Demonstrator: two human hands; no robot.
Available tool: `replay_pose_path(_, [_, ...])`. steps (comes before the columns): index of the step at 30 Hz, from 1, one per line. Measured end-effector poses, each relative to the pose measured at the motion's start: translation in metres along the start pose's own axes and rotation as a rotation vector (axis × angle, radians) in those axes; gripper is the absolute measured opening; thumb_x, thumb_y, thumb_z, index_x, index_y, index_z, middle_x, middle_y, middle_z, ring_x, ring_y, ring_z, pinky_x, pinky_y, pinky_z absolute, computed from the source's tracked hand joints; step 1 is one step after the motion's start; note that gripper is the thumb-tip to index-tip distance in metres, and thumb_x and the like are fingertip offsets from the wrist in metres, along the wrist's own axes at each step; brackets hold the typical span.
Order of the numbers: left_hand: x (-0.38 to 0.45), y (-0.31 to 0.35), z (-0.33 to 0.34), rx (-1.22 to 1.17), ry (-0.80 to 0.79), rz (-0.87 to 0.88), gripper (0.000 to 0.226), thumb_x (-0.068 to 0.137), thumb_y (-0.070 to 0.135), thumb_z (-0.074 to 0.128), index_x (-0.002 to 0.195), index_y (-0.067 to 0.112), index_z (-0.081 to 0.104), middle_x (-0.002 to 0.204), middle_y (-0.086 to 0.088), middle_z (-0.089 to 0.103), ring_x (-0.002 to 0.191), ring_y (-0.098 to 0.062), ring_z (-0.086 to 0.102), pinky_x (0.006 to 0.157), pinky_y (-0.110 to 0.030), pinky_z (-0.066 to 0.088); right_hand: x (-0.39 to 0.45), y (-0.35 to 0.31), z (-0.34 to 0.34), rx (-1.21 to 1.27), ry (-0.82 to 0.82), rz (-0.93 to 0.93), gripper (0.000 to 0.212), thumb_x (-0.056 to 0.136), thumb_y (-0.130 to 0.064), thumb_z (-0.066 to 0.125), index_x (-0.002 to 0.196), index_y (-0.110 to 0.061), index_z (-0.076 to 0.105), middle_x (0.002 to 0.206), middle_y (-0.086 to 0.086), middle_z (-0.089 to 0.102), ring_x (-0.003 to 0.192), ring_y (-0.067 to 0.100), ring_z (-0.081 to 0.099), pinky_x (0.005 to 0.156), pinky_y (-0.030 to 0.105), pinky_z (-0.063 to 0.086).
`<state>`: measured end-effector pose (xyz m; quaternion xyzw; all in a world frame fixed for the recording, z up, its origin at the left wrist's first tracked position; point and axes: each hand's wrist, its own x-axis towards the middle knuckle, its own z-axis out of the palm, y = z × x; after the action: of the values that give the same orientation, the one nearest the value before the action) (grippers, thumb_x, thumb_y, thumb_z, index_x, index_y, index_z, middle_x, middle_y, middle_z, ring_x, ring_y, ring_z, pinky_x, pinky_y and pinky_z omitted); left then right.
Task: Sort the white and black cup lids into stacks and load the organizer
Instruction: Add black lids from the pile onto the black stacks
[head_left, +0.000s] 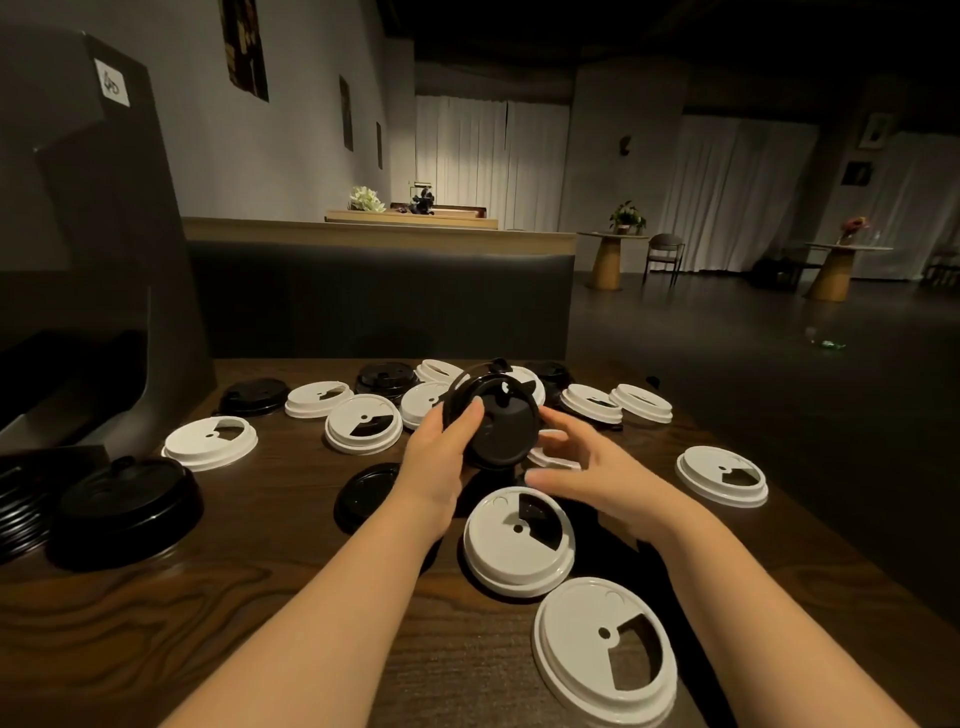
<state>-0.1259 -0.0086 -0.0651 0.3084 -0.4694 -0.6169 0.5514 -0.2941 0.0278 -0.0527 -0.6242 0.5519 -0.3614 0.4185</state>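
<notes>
My left hand (441, 457) grips a small stack of black lids (498, 415), held tilted above the middle of the table. My right hand (582, 470) hovers just right of that stack with fingers spread, holding nothing. White lids lie scattered over the dark wooden table (260, 613), among them one near lid (519, 545), a nearer one (605, 654) and a far-right one (722, 475). A single black lid (363, 493) lies under my left wrist. A black lid stack (130, 506) stands at the left. The dark organizer (93, 249) rises at the far left.
More white and black lids crowd the table's far edge (592, 402). A padded bench back (384, 296) runs behind the table. The table's right edge drops to open floor (779, 389). Round tables and a chair stand far off at the right.
</notes>
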Motion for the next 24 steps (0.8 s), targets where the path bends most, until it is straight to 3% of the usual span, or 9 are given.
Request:
replay_pose_path(2, [0.000, 0.001, -0.001, -0.014, 0.028, 0.009, 0.015, 0.095, 0.024, 0.054, 0.109, 0.023, 0.060, 0.108, -0.003, 0.070, 0.104, -0.019, 0.064, 0.086, -0.033, 0.052, -0.002, 0.002, 0.003, -0.159, -0.084, 0.023, 0.095, 0.076, -0.029, 0.077, 0.145, -0.045, 0.015, 0.147, -0.003, 0.035, 0.138, 0.017, 0.032, 0.109, 0.035, 0.030])
replay_pose_path(4, [-0.001, 0.001, -0.001, -0.032, 0.041, 0.013, 0.012, 0.096, 0.023, 0.052, 0.104, 0.025, 0.060, 0.104, 0.000, 0.070, 0.101, -0.015, 0.064, 0.083, -0.031, 0.052, -0.002, 0.005, 0.006, -0.255, -0.061, 0.012, 0.095, 0.077, -0.029, 0.077, 0.147, -0.043, 0.014, 0.146, -0.004, 0.035, 0.138, 0.016, 0.030, 0.109, 0.034, 0.029])
replay_pose_path(9, [-0.003, 0.001, -0.001, -0.057, 0.077, 0.011, 0.011, 0.096, 0.023, 0.053, 0.103, 0.026, 0.061, 0.107, 0.002, 0.069, 0.109, -0.017, 0.061, 0.098, -0.038, 0.047, 0.010, 0.020, 0.002, -0.402, 0.338, -0.115, 0.066, 0.081, -0.035, 0.073, 0.139, -0.031, 0.042, 0.126, -0.008, 0.050, 0.131, 0.015, 0.032, 0.108, 0.039, 0.033])
replay_pose_path(12, [-0.007, -0.001, -0.001, -0.027, 0.098, 0.003, 0.012, 0.095, 0.025, 0.054, 0.104, 0.028, 0.061, 0.113, 0.001, 0.068, 0.113, -0.018, 0.059, 0.103, -0.040, 0.044, 0.016, 0.024, 0.000, -0.344, 0.414, -0.064, 0.053, 0.082, -0.040, 0.070, 0.130, -0.027, 0.053, 0.121, -0.006, 0.057, 0.128, 0.019, 0.041, 0.106, 0.043, 0.040])
replay_pose_path(15, [-0.012, 0.000, 0.000, -0.005, 0.102, -0.019, 0.014, 0.095, 0.025, 0.055, 0.107, 0.025, 0.060, 0.114, -0.001, 0.067, 0.113, -0.019, 0.059, 0.103, -0.040, 0.044, 0.012, 0.011, -0.009, -0.338, 0.264, -0.004, 0.055, 0.078, -0.046, 0.072, 0.128, -0.030, 0.055, 0.134, -0.003, 0.052, 0.132, 0.020, 0.039, 0.109, 0.047, 0.036])
replay_pose_path(21, [-0.026, 0.010, -0.001, 0.019, 0.031, -0.117, 0.016, 0.093, 0.020, 0.058, 0.108, 0.020, 0.063, 0.108, -0.002, 0.069, 0.105, -0.018, 0.062, 0.093, -0.036, 0.049, -0.026, -0.012, -0.019, -0.386, -0.101, 0.061, 0.071, 0.077, -0.038, 0.075, 0.138, -0.035, 0.041, 0.151, -0.004, 0.029, 0.140, 0.020, 0.028, 0.112, 0.039, 0.029])
replay_pose_path(24, [-0.038, 0.012, -0.010, 0.017, 0.031, -0.147, 0.010, 0.093, 0.018, 0.057, 0.099, 0.021, 0.065, 0.101, -0.003, 0.071, 0.094, -0.015, 0.065, 0.079, -0.032, 0.052, -0.046, -0.013, -0.016, -0.487, -0.169, 0.125, 0.073, 0.075, -0.039, 0.076, 0.138, -0.038, 0.040, 0.155, -0.006, 0.016, 0.146, 0.022, 0.008, 0.116, 0.044, 0.021])
